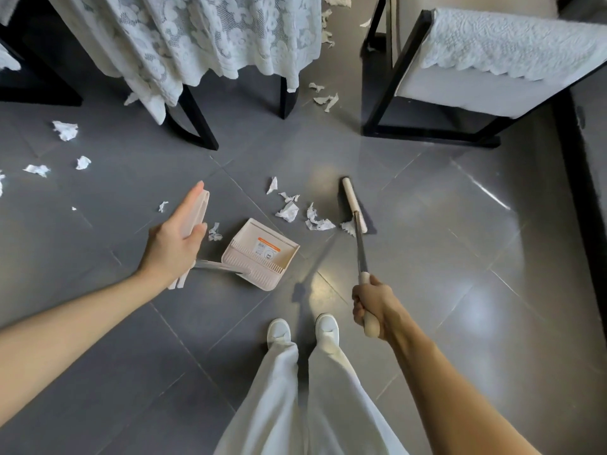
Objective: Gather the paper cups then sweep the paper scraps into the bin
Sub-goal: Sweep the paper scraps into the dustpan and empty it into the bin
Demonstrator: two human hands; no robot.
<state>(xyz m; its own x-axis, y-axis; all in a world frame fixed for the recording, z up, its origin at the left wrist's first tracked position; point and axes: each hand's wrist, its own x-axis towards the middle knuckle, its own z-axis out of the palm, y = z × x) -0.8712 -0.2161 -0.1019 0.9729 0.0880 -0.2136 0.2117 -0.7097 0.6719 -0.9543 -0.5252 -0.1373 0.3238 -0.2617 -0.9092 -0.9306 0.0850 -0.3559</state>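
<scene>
Feet: A person in white trousers (279,405) and white shoes (278,331) stood on a grey tiled floor (460,290).
Right hand: The right hand (374,303) was wrapped in a full fist round the cream grip of a broom (360,251), whose metal shaft slanted away and down to the floor.
Left hand: The left hand (170,244) held the top of the long upright handle of a dustpan (243,257), fingers laid along it and the thumb pressed across.
Dustpan: Its pale pan sat on the tiles just ahead of the shoes, the open mouth turned toward the broom, with an orange-and-white sticker inside.
Broom head: The broom head (353,201) rested on the floor to the right of the pan, a scrap touching its near end.
Paper scraps: A cluster of torn white paper scraps (289,211) lay between the pan and the broom head; one more lay just beside the pan's left edge.
Farther litter: Other scraps (65,130) were scattered well apart on the left, and more (326,100) trailed between two chairs.
Background: The black-framed chairs stood at the back, the left one (197,34) under a lace cover, the right one (492,60) under a quilted white one.
</scene>
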